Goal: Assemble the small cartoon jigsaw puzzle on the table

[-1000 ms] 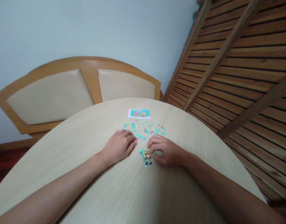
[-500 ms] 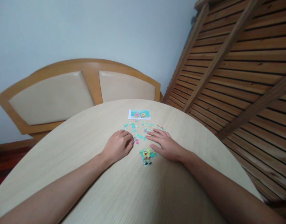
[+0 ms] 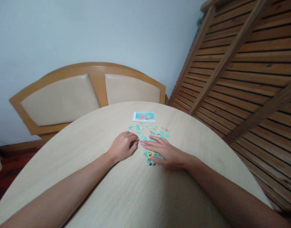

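Small teal and pink puzzle pieces (image 3: 149,130) lie scattered on the round pale wooden table (image 3: 126,196). A joined yellow cartoon patch (image 3: 150,156) sits nearest me, partly under my right hand (image 3: 165,152). That hand lies flat with fingers stretched leftward, fingertips by a pink piece (image 3: 141,143). My left hand (image 3: 123,146) rests curled on the table just left of it, fingertips bent in beside the loose pieces; anything in them is hidden. A small reference picture card (image 3: 144,116) lies beyond the pieces.
A wooden bench back with two beige padded panels (image 3: 88,95) stands behind the table against a pale wall. A slatted wooden frame (image 3: 242,63) leans at the right. The table's far edge curves just past the card.
My right hand has opened from a curled grip at the yellow patch, reached up to the loose pieces, then slid left toward my left hand. The view shifted slightly.
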`<state>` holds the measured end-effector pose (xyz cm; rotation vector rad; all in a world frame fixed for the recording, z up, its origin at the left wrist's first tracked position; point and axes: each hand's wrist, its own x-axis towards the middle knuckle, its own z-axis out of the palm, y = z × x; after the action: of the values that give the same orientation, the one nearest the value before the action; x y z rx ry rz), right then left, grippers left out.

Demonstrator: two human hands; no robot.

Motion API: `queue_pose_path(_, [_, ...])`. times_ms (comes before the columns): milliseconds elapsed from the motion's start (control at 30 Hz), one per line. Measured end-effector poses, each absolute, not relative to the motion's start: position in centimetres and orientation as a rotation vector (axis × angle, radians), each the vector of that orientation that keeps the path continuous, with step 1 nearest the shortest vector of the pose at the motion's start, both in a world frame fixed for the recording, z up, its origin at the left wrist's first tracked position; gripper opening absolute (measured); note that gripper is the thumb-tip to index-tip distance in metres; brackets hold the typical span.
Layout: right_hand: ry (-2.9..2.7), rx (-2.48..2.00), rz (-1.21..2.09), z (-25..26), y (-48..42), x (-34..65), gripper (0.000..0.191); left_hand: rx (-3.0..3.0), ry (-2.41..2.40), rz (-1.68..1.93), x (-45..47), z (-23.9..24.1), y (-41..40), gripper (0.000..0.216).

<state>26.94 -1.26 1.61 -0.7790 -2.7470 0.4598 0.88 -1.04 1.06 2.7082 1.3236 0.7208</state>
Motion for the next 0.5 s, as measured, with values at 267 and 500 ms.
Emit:
queue_pose_path(267, [-2.701,-0.806,0.402,1.64,-1.38,26.85,0.056,2.66,1.332,0.723,0.92,1.31,-1.12,0.018])
queue_pose_path(500, [-2.752,-0.817,0.407,1.81,-1.76,26.58,0.058,2.595,1.338,0.782,0.75,1.18,-1.11,0.021])
